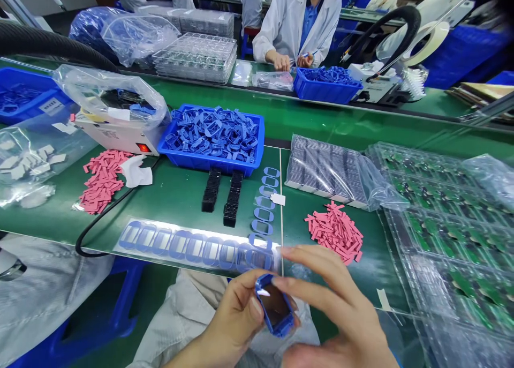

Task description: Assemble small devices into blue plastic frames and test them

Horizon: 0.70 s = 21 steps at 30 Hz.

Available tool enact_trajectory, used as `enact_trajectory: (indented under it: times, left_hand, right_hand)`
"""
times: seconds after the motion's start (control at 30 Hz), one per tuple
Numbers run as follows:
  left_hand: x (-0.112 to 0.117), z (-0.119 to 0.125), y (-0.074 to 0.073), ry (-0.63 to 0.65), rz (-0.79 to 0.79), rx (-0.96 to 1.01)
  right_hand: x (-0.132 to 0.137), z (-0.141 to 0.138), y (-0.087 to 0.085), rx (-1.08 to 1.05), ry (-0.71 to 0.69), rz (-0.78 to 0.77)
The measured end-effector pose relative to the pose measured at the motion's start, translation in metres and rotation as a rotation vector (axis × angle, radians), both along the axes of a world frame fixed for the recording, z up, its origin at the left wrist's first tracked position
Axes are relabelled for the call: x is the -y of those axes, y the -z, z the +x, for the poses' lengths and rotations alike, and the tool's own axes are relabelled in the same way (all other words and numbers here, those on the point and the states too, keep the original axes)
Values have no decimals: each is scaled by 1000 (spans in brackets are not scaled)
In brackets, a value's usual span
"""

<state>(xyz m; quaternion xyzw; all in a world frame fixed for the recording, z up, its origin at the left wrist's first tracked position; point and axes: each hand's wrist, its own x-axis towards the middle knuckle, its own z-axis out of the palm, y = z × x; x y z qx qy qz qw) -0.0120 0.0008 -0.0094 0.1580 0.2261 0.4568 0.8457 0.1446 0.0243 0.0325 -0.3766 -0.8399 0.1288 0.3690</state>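
Note:
Low at the front, my left hand (pixel 228 322) is closed around a small blue plastic housing (pixel 283 328), tilted, with a dark glossy pane (pixel 277 303) in its opening. My right hand (pixel 341 309) is spread above and beside it. One fingertip of that hand rests at the housing's top edge, and another reaches past it near the sheet; its thumb is partly out of view. Just beyond lies a clear sheet of bluish oval film stickers (pixel 180 246). Loose oval film rings (pixel 263 214) run in a column beside a white line, with a small white tab on them.
Blue housings fill a bin (pixel 193 163) behind two rows of black pieces (pixel 231 204). Pink strips lie in piles left (pixel 100 183) and right (pixel 335 231). A stack of grey-white pieces (pixel 325 170) and trays of green boards (pixel 445 234) stand right. A co-worker (pixel 297 25) sits opposite.

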Motion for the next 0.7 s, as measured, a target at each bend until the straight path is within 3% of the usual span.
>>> enact_trajectory:
  times: [0.1, 0.17, 0.27, 0.37, 0.57, 0.7]
  left_hand:
    - [-1, -7, -1, -22, -109, -33]
    - [-1, -12, -3, -33, -180, -96]
    - [1, -16, -7, -54, -221, -126]
    - [4, -16, -7, -67, -200, -102]
    - [9, -15, 1, -80, -146, -120]
    - [8, -15, 3, -108, -101, -166]
  right_hand:
    - [-23, 9, 25, -56, 198, -114]
    - [-45, 14, 45, 58, 389, -118]
    - [-75, 18, 71, 159, 474, -122]
    - [-95, 16, 83, 212, 501, -116]
    - [-102, 12, 83, 208, 479, -112]
    - [-78, 5, 58, 125, 440, -58]
